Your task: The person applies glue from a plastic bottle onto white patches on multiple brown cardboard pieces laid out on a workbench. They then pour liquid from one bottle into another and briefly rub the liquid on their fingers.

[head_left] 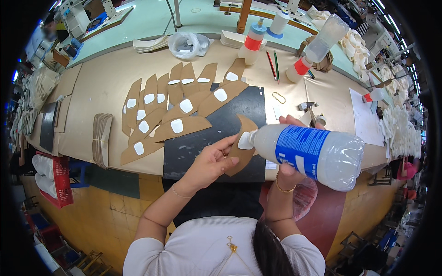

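Note:
My left hand (216,161) pinches the edge of a curved brown leather-like piece (241,158) that carries a white patch (246,141). In my right hand (291,171) is a plastic bottle (341,158) with a blue label, tipped on its side. Its mouth end meets the white patch; whether liquid comes out cannot be seen. Beyond my left hand, several similar brown pieces (199,125) with white patches lie fanned out and partly overlapping. Some of them rest on a black board (216,146).
A tied stack of brown pieces (101,140) lies at left. At the back are a plastic bag (188,45), a bottle with a red label (252,43), an upturned bottle (327,39), pencils (276,66) and a thread cone (279,23). A red crate (60,181) stands at lower left.

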A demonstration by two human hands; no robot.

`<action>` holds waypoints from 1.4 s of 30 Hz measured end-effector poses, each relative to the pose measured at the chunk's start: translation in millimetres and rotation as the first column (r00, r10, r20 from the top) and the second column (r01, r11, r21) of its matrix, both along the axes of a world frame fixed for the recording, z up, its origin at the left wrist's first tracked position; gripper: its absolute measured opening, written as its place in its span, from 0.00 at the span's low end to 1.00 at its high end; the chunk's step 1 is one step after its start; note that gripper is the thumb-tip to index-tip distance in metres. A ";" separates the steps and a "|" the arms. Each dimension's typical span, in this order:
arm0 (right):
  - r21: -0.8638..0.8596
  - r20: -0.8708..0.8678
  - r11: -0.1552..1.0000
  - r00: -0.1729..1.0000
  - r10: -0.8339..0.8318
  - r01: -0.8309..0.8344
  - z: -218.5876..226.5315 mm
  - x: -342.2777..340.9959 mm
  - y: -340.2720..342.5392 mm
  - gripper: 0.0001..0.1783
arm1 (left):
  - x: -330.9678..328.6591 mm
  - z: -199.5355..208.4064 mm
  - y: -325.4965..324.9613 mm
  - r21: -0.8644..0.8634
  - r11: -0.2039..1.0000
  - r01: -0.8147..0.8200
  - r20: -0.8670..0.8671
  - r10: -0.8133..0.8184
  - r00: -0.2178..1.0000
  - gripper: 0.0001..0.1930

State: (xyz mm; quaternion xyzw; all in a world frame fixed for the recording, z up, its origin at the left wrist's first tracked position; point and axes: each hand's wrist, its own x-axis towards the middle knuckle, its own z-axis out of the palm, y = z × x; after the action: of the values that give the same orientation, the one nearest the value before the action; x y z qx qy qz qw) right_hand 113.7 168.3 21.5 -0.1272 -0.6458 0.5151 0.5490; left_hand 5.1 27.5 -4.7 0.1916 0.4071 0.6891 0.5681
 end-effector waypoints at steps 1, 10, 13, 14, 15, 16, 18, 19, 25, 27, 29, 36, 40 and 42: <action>-0.041 -0.042 0.999 0.999 -0.007 0.005 1.8 -5.3 -1.7 0.63 | -1.6 2.7 0.6 0.007 1.000 0.005 -0.010 -0.005 1.000 0.30; 0.102 -0.134 0.988 0.983 0.127 -0.114 -8.7 -12.7 11.0 0.61 | -9.2 15.3 3.7 -0.015 1.000 0.002 0.021 -0.002 1.000 0.30; 0.063 -0.104 0.991 0.987 0.124 -0.118 -7.9 -10.4 1.9 0.60 | -12.6 19.7 6.3 -0.002 1.000 -0.002 0.031 0.002 1.000 0.30; 0.042 -0.076 0.986 0.984 0.163 -0.160 1.9 -8.2 -5.6 0.60 | -13.7 21.2 6.4 -0.001 1.000 -0.004 0.030 0.004 1.000 0.30; 0.077 -0.040 0.981 0.982 0.184 -0.181 5.4 -6.5 -2.9 0.60 | -14.5 20.3 5.7 -0.014 0.999 -0.029 0.021 0.029 0.999 0.30; 0.110 -0.005 0.973 0.979 0.204 -0.203 8.3 -5.2 -0.6 0.59 | -15.5 18.8 4.7 -0.026 0.998 -0.053 0.011 0.053 0.999 0.30; 0.177 0.061 0.962 0.978 0.201 -0.208 0.9 4.6 14.4 0.58 | -17.4 18.6 5.8 -0.035 0.998 -0.053 0.011 0.053 0.999 0.30; 0.195 0.031 0.971 0.990 0.136 -0.140 -6.1 1.5 18.4 0.57 | -18.8 19.4 5.9 -0.036 0.999 -0.034 0.020 0.034 0.999 0.30; 0.065 -0.069 0.976 0.977 -0.204 0.209 -11.0 -2.7 40.2 0.58 | -30.2 18.6 27.6 0.030 0.992 0.119 0.043 -0.120 0.992 0.28; -0.089 -0.143 0.971 0.962 -0.235 0.224 -10.3 9.7 46.5 0.60 | -40.3 20.6 50.9 0.067 0.985 0.162 0.021 -0.163 0.986 0.27; -0.068 -0.128 0.956 0.948 -0.293 0.286 -6.3 20.8 53.0 0.60 | -48.9 26.1 77.4 0.110 0.972 0.206 0.035 -0.211 0.977 0.27; -0.017 -0.127 0.945 0.937 -0.325 0.326 -2.6 27.1 51.5 0.61 | -83.2 -43.6 129.0 -0.260 0.958 -0.122 -0.516 -0.031 0.856 0.27; 0.004 -0.089 0.958 0.954 -0.287 0.288 -8.0 31.3 49.8 0.60 | -89.5 -59.8 93.5 -0.377 0.907 -0.188 -0.570 -0.067 0.819 0.23; -0.016 -0.094 0.965 0.960 -0.263 0.263 -5.8 26.9 48.9 0.60 | -80.7 -39.3 65.7 -0.382 0.892 -0.241 -0.709 -0.116 0.696 0.20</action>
State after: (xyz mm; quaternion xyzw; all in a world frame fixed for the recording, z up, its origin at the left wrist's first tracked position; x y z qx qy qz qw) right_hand 140.6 217.1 15.7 -0.1882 -0.5953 0.4443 0.6425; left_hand -75.5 93.2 -44.0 0.2940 0.7484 0.4667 0.3683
